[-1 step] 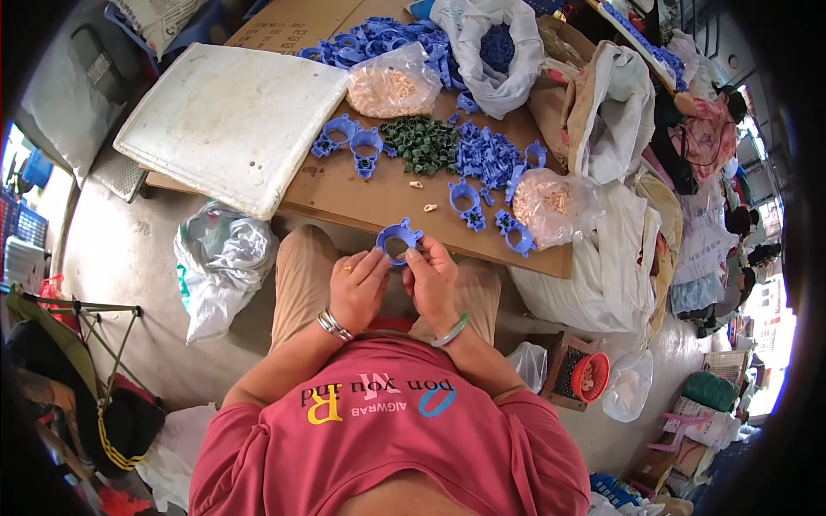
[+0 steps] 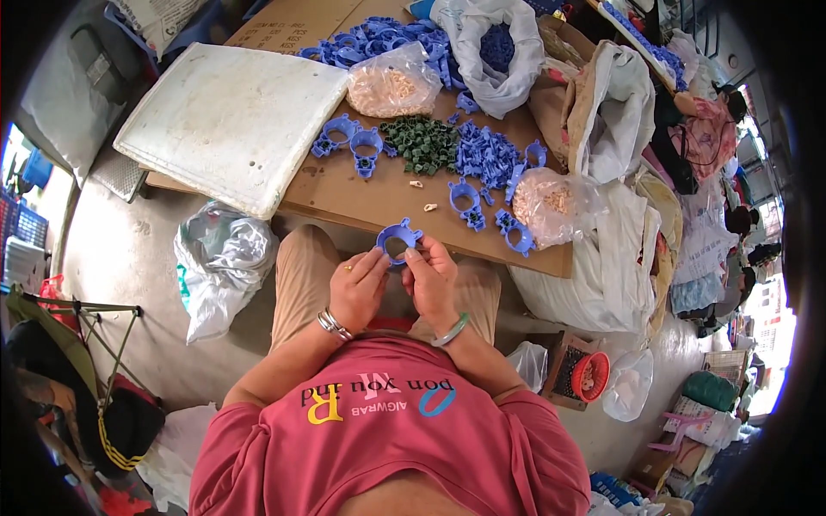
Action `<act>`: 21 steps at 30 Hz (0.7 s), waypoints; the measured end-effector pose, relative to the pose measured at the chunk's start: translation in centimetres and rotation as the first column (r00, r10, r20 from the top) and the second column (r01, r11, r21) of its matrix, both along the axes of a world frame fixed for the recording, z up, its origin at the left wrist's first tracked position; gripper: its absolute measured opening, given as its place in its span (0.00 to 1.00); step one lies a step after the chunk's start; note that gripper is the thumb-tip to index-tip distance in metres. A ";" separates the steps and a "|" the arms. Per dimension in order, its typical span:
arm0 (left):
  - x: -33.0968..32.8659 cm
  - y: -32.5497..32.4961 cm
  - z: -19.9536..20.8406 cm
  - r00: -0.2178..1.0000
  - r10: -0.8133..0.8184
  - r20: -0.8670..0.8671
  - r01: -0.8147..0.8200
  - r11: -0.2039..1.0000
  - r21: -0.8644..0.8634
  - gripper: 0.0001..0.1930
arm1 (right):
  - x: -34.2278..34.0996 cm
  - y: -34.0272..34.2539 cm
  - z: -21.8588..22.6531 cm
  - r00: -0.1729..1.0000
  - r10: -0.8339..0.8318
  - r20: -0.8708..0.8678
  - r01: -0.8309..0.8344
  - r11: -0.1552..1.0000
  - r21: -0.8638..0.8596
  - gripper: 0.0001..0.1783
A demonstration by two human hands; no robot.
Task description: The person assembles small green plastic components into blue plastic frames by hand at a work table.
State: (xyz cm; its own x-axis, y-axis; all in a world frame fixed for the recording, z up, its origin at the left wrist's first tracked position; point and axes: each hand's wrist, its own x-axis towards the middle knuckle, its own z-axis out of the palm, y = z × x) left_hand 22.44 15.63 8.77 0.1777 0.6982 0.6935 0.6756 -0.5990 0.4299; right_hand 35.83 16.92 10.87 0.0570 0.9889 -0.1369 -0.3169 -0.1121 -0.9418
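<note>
Both my hands hold one blue plastic ring-shaped part (image 2: 398,230) just off the near edge of the cardboard-covered table, above my lap. My left hand (image 2: 358,288) pinches its lower left side; the thumb of my right hand (image 2: 433,279) presses its lower right, fingers behind. Nearest on the cardboard lie two small cream pieces (image 2: 430,207). Beyond them sit a heap of dark green parts (image 2: 422,144) and a pile of small blue parts (image 2: 487,155). Loose blue rings lie left (image 2: 366,148) and right (image 2: 465,198) of these, some with green pieces in them.
A white foam board (image 2: 232,120) covers the table's left side. Clear bags of cream pieces (image 2: 394,83) stand at the back and right, near a big blue heap (image 2: 379,39) and a white sack (image 2: 490,95). A white plastic bag (image 2: 219,275) and a red basket (image 2: 590,377) are on the floor.
</note>
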 end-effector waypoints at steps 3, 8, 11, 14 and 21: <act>0.1 -0.3 0.4 0.975 -0.003 0.220 0.049 0.978 -0.203 0.14 | -0.1 0.0 0.0 0.998 0.026 0.060 -0.025 1.000 -0.012 0.15; -0.7 0.2 0.3 0.294 0.451 0.843 0.770 0.410 -0.489 0.11 | 1.4 1.6 -1.4 0.922 0.100 0.375 -0.167 0.974 0.150 0.15; -1.2 0.4 0.1 0.115 0.549 0.828 0.864 0.357 -0.356 0.11 | 2.4 1.7 -1.0 0.832 0.158 0.532 -0.249 0.963 0.103 0.15; -1.6 0.7 -0.8 0.072 0.533 0.843 0.914 0.303 -0.269 0.13 | 3.0 1.8 0.2 0.707 0.124 0.697 -0.317 0.935 0.156 0.15; -2.1 0.8 -1.8 -0.015 0.477 0.879 0.969 0.222 -0.104 0.16 | 2.9 2.0 1.3 0.736 0.101 0.669 -0.418 0.846 0.332 0.18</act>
State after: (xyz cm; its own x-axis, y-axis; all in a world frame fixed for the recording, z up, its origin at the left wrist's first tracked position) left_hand 20.29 16.46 7.01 0.5043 0.8297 -0.2393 -0.6963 0.5546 0.4555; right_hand 38.78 18.88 12.13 -0.2983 0.9137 0.2758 0.3150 0.3670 -0.8752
